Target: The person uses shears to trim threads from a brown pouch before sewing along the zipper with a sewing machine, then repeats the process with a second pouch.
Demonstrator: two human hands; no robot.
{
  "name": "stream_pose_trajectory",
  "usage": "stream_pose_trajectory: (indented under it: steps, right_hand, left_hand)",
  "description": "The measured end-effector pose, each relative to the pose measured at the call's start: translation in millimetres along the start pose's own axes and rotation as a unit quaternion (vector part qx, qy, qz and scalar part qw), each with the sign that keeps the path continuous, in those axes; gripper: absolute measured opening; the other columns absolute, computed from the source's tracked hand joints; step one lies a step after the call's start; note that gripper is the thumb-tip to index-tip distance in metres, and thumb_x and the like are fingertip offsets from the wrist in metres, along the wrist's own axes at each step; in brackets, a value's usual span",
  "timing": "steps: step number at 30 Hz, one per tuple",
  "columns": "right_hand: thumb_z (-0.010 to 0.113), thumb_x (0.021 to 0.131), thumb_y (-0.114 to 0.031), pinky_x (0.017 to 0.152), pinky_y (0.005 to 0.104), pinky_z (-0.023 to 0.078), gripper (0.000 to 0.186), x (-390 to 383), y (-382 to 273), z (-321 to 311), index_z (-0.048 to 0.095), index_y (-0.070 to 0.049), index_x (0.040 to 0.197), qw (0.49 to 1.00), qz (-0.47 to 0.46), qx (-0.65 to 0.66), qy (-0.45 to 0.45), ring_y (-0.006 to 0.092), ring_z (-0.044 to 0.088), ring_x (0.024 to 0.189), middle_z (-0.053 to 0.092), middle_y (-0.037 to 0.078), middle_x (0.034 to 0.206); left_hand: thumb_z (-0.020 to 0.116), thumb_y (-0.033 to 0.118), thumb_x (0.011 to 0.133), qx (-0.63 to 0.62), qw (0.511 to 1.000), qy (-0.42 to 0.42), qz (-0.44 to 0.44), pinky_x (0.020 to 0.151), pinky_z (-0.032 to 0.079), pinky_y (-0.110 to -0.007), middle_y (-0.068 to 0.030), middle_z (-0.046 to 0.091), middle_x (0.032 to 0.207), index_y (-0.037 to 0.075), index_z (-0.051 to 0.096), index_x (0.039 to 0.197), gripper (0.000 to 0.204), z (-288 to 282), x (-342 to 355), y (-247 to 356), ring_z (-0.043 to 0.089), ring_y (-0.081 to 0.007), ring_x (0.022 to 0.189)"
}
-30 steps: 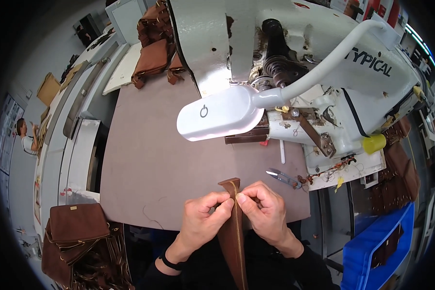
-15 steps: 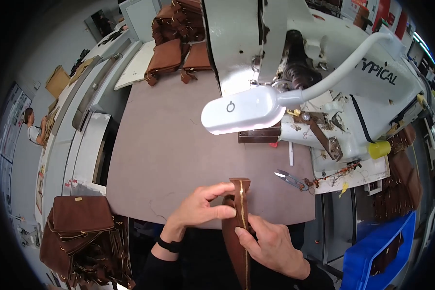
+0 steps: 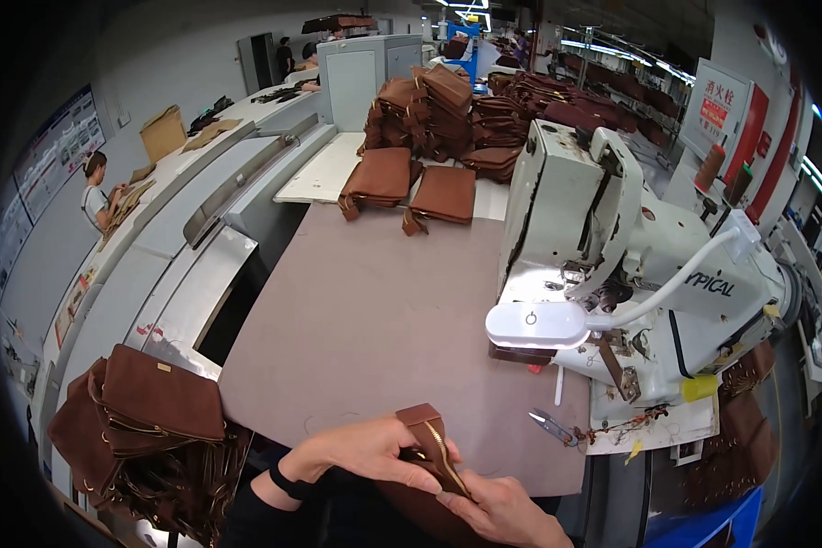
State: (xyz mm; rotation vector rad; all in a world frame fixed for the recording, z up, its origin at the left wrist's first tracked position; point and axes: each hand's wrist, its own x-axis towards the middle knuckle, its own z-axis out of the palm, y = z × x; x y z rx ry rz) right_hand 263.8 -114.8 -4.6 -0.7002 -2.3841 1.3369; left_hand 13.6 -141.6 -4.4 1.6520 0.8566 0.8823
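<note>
Near the table's front edge I hold a brown leather bag piece [image 3: 420,416] with a gold zipper running along it. My left hand [image 3: 370,454] grips it from the left, thumb along its near side and the fingers partly hidden behind it. On the other side my right hand [image 3: 500,508] pinches the bag beside the zipper, lower down. One end of the piece, a flat brown tab, sticks up past my fingers. The bag's lower part hangs toward my lap and is mostly hidden by my hands.
A sewing machine [image 3: 676,237] with a white lamp [image 3: 537,326] stands at the right. Thread snips [image 3: 553,426] lie on the grey table [image 3: 374,310]. Brown bags are piled at the left [image 3: 160,393] and far side [image 3: 374,175]. A blue bin [image 3: 703,530] sits lower right. Another person [image 3: 99,196] works far left.
The view has tilted up, showing more of the room. The bag's top end now leans left and away. My right hand has shifted toward the zipper; both hands still hold the bag.
</note>
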Motion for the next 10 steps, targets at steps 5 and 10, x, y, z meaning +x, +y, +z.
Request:
stream_pose_trajectory:
  steps: [5,10]
  right_hand:
    - [0.07,0.096,-0.026,0.071,0.0376,0.061,0.036,26,20,3,0.061,0.002,0.117,0.998,-0.022,0.053,0.034,0.0312,0.075,0.083,0.074,0.018,0.095]
    - [0.07,0.098,-0.021,0.077,0.0312,0.06,0.032,35,83,-2,0.067,0.001,0.12,0.964,0.131,0.125,0.192,0.0189,0.074,0.086,0.077,0.014,0.095]
  left_hand:
    - [0.075,0.031,0.093,0.129,0.982,0.109,-0.084,0.067,0.046,-0.029,-0.005,0.066,0.084,0.0,0.073,0.1,0.032,-30,-33,22,0.057,-0.0116,0.076]
    - [0.079,0.033,0.09,-0.013,0.911,0.397,-0.114,0.068,0.047,-0.023,-0.0002,0.066,0.076,0.007,0.077,0.091,0.026,-102,-58,37,0.059,-0.0092,0.076]
